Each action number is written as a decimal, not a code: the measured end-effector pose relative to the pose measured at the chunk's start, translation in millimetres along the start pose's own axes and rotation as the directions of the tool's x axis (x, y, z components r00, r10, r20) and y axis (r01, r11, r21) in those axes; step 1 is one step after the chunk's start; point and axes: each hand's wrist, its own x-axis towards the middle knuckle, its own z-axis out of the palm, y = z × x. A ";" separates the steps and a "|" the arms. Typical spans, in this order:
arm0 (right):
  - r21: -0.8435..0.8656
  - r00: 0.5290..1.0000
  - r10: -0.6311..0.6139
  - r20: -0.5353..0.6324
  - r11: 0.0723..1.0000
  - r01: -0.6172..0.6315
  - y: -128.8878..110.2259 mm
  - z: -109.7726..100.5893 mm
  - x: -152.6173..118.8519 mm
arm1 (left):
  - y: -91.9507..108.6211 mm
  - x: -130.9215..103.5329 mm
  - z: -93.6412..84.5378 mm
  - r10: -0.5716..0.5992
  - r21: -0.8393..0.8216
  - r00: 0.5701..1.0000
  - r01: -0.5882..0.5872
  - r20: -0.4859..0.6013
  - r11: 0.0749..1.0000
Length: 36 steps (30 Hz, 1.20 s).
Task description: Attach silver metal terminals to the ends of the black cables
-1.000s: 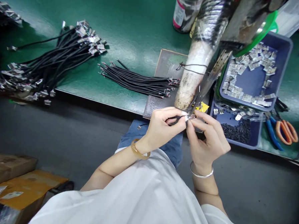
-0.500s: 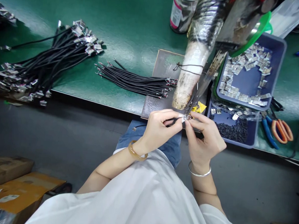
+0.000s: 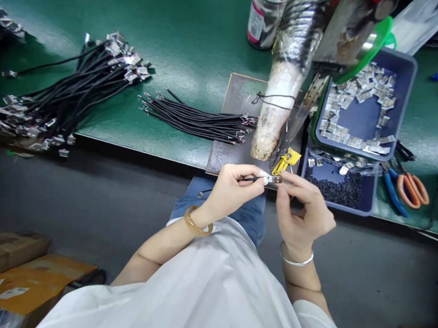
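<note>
My left hand [image 3: 236, 187] pinches a short black USB cable [image 3: 253, 178] close to its end. From its fingertips the metal USB plug [image 3: 276, 179] points right. My right hand [image 3: 305, 203] is at the plug's free tip, thumb and forefinger parted, slightly blurred, and seemingly holding nothing. The cable's other end, with a metal connector [image 3: 200, 194], hangs over my lap left of my wrist. A yellow tool [image 3: 285, 161] lies just behind the plug. Above it comes down a taped white duct end [image 3: 270, 122].
Stripped black cables [image 3: 195, 116] lie on the green bench [image 3: 196, 45]. At left is a pile of cables with plugs [image 3: 80, 83]. A blue tray [image 3: 403, 110] of metal shells stands above a lower tray [image 3: 369, 194] of small black pieces. Orange-handled scissors [image 3: 418, 189] lie right.
My right hand has moved right and slightly down, its fingers coming off the plug. The plug now shows plainly in my left hand, which has shifted slightly down.
</note>
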 end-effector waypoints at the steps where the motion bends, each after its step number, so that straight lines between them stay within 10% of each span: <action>1: 0.027 0.998 0.066 -0.007 0.997 -0.066 1.4 -2.4 0.0 | 0.2 -1.8 0.3 0.050 0.048 0.999 -0.051 0.014 0.998; 7: 0.309 0.872 0.381 0.308 0.826 -0.471 4.3 -10.3 10.6 | -1.0 -14.9 1.6 0.485 0.350 0.866 -0.495 0.124 0.795; 12: 0.186 0.983 0.088 0.160 0.976 -0.118 3.2 -7.6 11.1 | 0.6 -14.8 -5.3 0.132 -0.009 0.978 -0.132 0.160 0.991; 15: -0.068 0.996 -0.082 0.028 0.994 0.084 3.1 -9.9 4.4 | 1.7 -12.9 -8.5 -0.073 -0.174 0.973 0.112 0.219 0.978; 21: -0.200 0.980 -0.149 0.130 0.964 0.173 -4.7 -13.9 1.1 | -1.3 -15.4 -9.9 -0.092 -0.134 0.973 0.122 0.210 0.983; 26: 0.036 0.964 0.104 0.246 0.993 -0.117 -5.5 -9.2 4.0 | -5.2 -16.8 -9.3 -0.059 -0.167 0.975 0.096 0.212 0.981; 30: 0.403 0.878 0.326 0.350 0.794 -0.455 2.8 -8.9 3.5 | -8.5 -15.2 -9.9 -0.033 -0.229 0.985 0.071 0.168 0.971; 36: 0.194 0.934 0.347 0.080 0.914 -0.356 -1.6 -10.4 1.6 | -8.6 -12.5 -11.0 0.036 -0.097 0.999 -0.032 0.041 0.995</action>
